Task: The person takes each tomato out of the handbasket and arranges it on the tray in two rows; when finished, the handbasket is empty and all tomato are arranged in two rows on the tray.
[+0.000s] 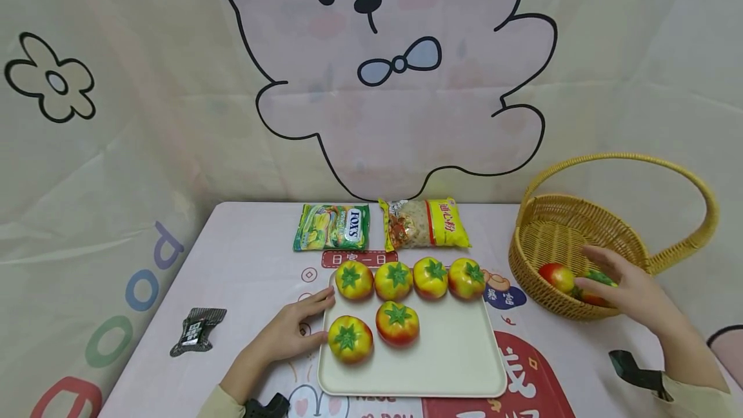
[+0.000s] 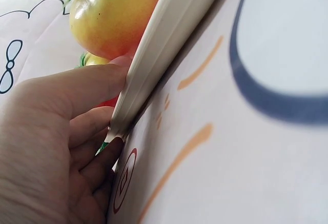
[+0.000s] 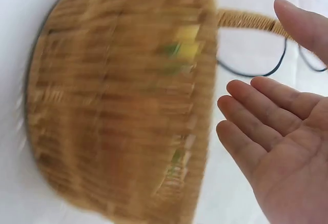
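On the cream tray [image 1: 441, 353] sit several red-and-yellow tomatoes with green leafy tops, a row at the back and two in front, including a front-left tomato [image 1: 350, 339]. My left hand [image 1: 290, 328] rests against the tray's left edge. Its thumb tip lies over the rim beside that tomato, as the left wrist view also shows. Over the near rim of a wicker basket [image 1: 571, 211] hovers my right hand [image 1: 633, 289], fingers extended and holding nothing. A tomato [image 1: 557, 277] lies inside the basket, with others partly hidden behind the hand.
Behind the tray lie a green snack packet [image 1: 332, 228] and a yellow pasta packet [image 1: 426, 224]. A small black wrapped packet [image 1: 198, 331] is on the left of the table. The basket's tall handle [image 1: 627, 157] arches above it at right.
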`<state>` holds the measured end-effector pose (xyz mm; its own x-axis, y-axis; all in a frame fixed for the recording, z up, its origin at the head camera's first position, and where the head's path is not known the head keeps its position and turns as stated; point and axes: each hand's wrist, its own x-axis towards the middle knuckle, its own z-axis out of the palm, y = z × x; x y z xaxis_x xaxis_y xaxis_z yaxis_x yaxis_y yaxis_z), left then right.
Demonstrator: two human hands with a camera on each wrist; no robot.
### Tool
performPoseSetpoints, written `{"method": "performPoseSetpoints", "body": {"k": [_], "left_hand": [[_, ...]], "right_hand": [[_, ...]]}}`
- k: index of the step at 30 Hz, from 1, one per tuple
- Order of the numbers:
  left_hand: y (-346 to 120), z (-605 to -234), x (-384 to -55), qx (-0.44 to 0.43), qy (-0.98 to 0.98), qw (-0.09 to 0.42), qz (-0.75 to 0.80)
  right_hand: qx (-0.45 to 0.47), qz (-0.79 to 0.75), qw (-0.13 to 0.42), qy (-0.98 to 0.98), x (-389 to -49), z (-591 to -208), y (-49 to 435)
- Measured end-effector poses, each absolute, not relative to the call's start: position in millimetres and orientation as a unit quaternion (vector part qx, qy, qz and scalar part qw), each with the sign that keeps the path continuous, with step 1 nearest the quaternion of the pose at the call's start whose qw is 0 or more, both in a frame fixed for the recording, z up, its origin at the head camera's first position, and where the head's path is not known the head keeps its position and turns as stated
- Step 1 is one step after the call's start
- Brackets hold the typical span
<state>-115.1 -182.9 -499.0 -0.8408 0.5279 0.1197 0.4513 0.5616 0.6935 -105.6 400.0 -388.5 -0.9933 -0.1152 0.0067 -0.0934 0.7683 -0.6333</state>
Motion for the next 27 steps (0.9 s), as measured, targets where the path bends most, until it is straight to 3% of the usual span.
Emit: {"method": "performPoseSetpoints", "body": {"k": [9,27], "left_hand": [[-183,-500,-115,0.283,0.881,0.044,0.376],[-183,-499,-115,0.288,0.881,0.04,0.373]], "right_hand": [[-0.038,-0.311,0.087,0.946,-111,-388,428],[-0.073,-0.206,0.153,0.964,-126,-392,448]]}}
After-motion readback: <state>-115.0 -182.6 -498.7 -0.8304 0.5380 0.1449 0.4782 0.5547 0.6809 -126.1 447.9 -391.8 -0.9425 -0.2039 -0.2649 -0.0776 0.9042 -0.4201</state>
